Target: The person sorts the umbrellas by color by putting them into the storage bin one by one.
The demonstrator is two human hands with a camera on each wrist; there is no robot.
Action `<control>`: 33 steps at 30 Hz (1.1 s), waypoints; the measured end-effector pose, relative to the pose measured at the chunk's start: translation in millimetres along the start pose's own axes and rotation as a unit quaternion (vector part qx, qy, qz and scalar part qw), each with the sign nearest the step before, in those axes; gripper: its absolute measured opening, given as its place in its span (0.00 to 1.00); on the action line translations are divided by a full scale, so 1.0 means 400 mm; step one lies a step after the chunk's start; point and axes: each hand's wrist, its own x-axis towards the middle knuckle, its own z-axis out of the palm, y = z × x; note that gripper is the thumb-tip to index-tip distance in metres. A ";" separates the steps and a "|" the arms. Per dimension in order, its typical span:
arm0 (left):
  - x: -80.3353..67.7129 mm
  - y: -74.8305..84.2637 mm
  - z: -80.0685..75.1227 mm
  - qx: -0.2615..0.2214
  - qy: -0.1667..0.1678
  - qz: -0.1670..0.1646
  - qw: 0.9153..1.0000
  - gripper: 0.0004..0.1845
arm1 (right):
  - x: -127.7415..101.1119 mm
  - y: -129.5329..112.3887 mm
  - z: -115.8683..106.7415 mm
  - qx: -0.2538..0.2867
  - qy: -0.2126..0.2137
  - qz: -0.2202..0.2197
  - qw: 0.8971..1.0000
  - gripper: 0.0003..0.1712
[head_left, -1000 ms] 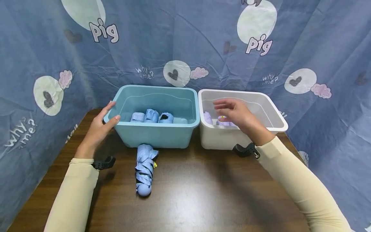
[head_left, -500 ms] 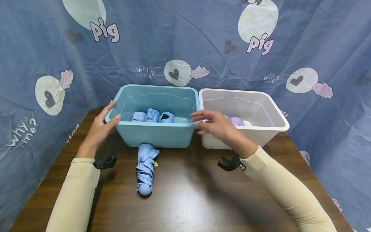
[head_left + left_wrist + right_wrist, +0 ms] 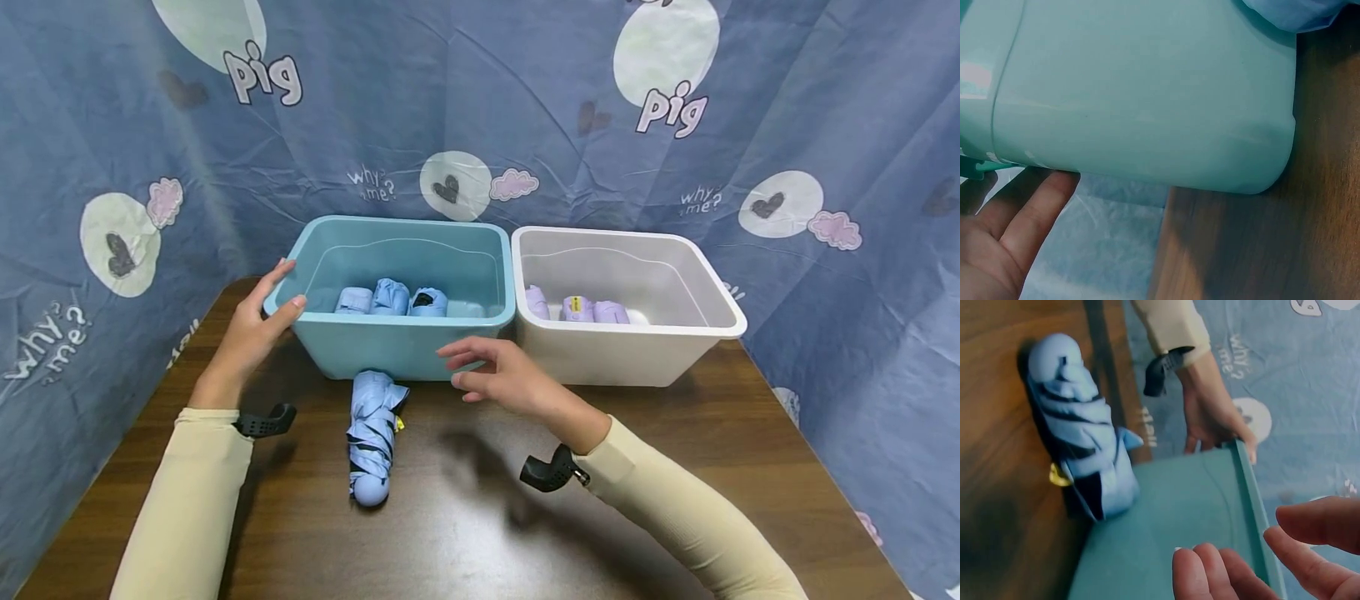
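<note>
My left hand (image 3: 247,329) holds the left front corner of the teal bin (image 3: 397,346), its thumb over the rim. In the left wrist view, fingers (image 3: 1041,206) of that hand touch the bin's side from outside. My right hand (image 3: 498,375) hovers in front of the bins, fingers loosely bent with nothing between them. A folded blue umbrella (image 3: 371,437) lies on the table left of it, its round handle end toward me and a small yellow tag at its side. The right wrist view shows this umbrella (image 3: 1085,425) against the teal bin's front.
Several rolled blue bundles (image 3: 390,297) stand inside the teal bin. A white bin (image 3: 630,354) adjoins it on the right, with several lilac bundles (image 3: 611,312) inside. A printed blue cloth (image 3: 450,92) hangs behind the brown wooden table (image 3: 480,533).
My right hand has moved left and toward me, from over the white bin to in front of the teal bin. The left hand stays on the teal bin, and the umbrella lies still.
</note>
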 end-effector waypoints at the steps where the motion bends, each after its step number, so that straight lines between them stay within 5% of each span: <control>1: 0.001 0.001 0.001 -0.001 -0.001 0.000 1.000 0.36 | 0.002 0.004 0.008 0.001 -0.001 0.001 1.000 0.23; 20: 0.002 0.000 0.005 0.003 -0.007 -0.005 1.000 0.36 | 0.059 0.104 0.163 0.110 0.007 0.048 0.993 0.26; 33: 0.003 -0.008 0.000 0.010 -0.001 -0.002 1.000 0.35 | 0.100 0.153 0.249 0.093 0.039 0.071 0.992 0.32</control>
